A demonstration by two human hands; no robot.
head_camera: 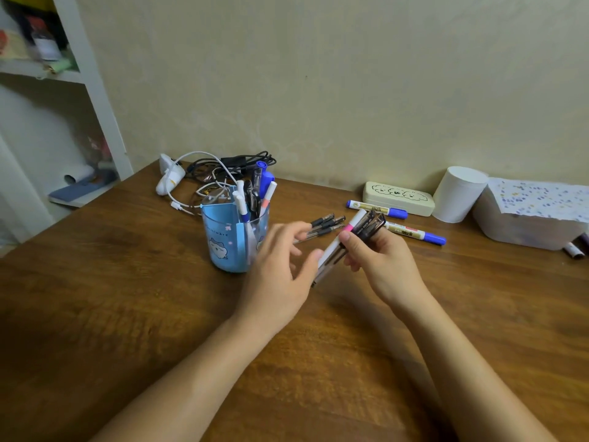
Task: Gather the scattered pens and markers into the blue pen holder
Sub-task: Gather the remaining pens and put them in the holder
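Observation:
The blue pen holder stands upright on the wooden desk, with several pens and markers sticking out of it. My right hand grips a bundle of pens, one white with a pink band, the others dark. My left hand is just right of the holder, fingers spread, fingertips touching the lower end of the bundle. Three black pens lie on the desk behind my hands. Two blue-capped markers, the far marker and the near marker, lie further right.
A tangle of cables and a white charger sits behind the holder. A cream pencil case, a white cup and a white box with patterned paper line the wall at right. A white shelf stands at left.

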